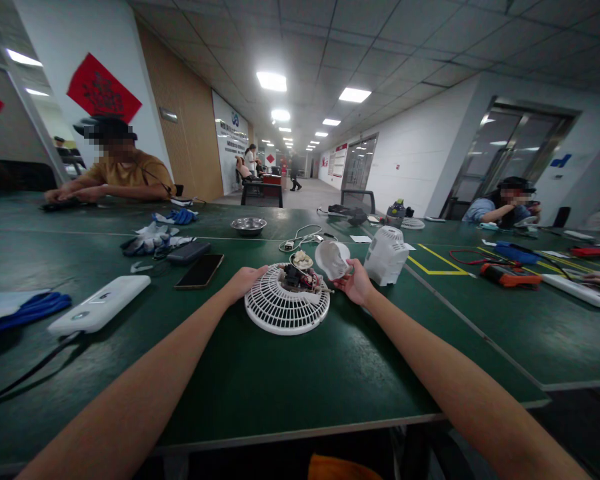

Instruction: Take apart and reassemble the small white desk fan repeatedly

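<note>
A round white fan grille (286, 319) lies on the green table, with a dark motor and wires (300, 279) exposed at its centre. My left hand (247, 280) grips the grille's left rim, fingers closed on it. In my right hand (357, 283) is a white plastic cover (332, 259), tilted with its hollow side showing, held just right of the motor above the grille's right edge. A white vented housing (386, 257) stands upright on the table, just beyond my right hand. Behind the motor sits a small pale part (301, 259).
A metal bowl (249, 226), white cable (300, 239), phone (200, 271), power bank (100, 305) and gloves (155, 239) lie left and behind. At right are an orange meter (510, 275) and yellow tape (437, 272). Other people sit across the table.
</note>
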`<state>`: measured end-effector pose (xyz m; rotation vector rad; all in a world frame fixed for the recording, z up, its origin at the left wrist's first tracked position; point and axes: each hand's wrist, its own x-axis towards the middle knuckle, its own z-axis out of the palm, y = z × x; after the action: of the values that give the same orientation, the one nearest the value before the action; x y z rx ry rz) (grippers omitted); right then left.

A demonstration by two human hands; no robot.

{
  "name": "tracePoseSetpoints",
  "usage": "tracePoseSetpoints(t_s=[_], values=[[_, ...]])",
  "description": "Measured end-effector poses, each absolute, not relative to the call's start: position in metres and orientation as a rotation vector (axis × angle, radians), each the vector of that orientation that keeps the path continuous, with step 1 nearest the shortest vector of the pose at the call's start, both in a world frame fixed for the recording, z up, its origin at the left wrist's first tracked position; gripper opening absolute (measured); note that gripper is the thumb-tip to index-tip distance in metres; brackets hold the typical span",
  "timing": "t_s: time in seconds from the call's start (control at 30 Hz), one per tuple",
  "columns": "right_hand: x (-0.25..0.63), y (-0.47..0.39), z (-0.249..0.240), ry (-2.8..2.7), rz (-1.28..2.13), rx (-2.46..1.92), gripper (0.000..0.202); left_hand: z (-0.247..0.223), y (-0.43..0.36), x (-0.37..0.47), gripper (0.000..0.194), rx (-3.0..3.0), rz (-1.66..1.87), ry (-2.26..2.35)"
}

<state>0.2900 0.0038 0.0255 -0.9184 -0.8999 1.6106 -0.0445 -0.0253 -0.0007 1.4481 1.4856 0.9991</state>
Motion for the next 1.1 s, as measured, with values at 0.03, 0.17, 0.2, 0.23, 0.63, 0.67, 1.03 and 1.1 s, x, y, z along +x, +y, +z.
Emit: tracePoseSetpoints(t_s=[0.03,0.17,0.2,0.23,0.63,0.67,1.03,1.1], values=[[0.288,0.005,0.026,-0.887,1.571,-0.930,0.021,0.000,-0.026,-0.044,0.068,1.450,0.994,1.484],[0.277,-0.002,0.032,-0.894,1.355,-0.876,0.028,0.004,-0.031,-0.042,0.066,1.453,0.994,1.493],[0.274,-0.007,0.035,-0.949,1.251,-0.832,0.032,0.005,-0.031,-0.042,0.066,1.447,0.997,1.492],[0.270,-0.013,0.038,-1.026,1.133,-0.779,0.038,0.005,-0.031,-0.042,0.066,1.440,0.999,1.485],[0.252,-0.062,0.051,-1.831,0.630,-0.592,0.059,0.004,-0.030,-0.041,0.066,1.454,1.029,1.496],[0.252,-0.061,0.051,-1.876,0.613,-0.591,0.057,0.005,-0.031,-0.040,0.065,1.456,1.029,1.501],[0.259,-0.055,0.050,-1.993,0.519,-0.598,0.056,0.006,-0.033,-0.040,0.064,1.487,0.978,1.539],[0.260,-0.055,0.050,-1.983,0.535,-0.590,0.056,0.009,-0.034,-0.039,0.059,1.576,1.031,1.643]])
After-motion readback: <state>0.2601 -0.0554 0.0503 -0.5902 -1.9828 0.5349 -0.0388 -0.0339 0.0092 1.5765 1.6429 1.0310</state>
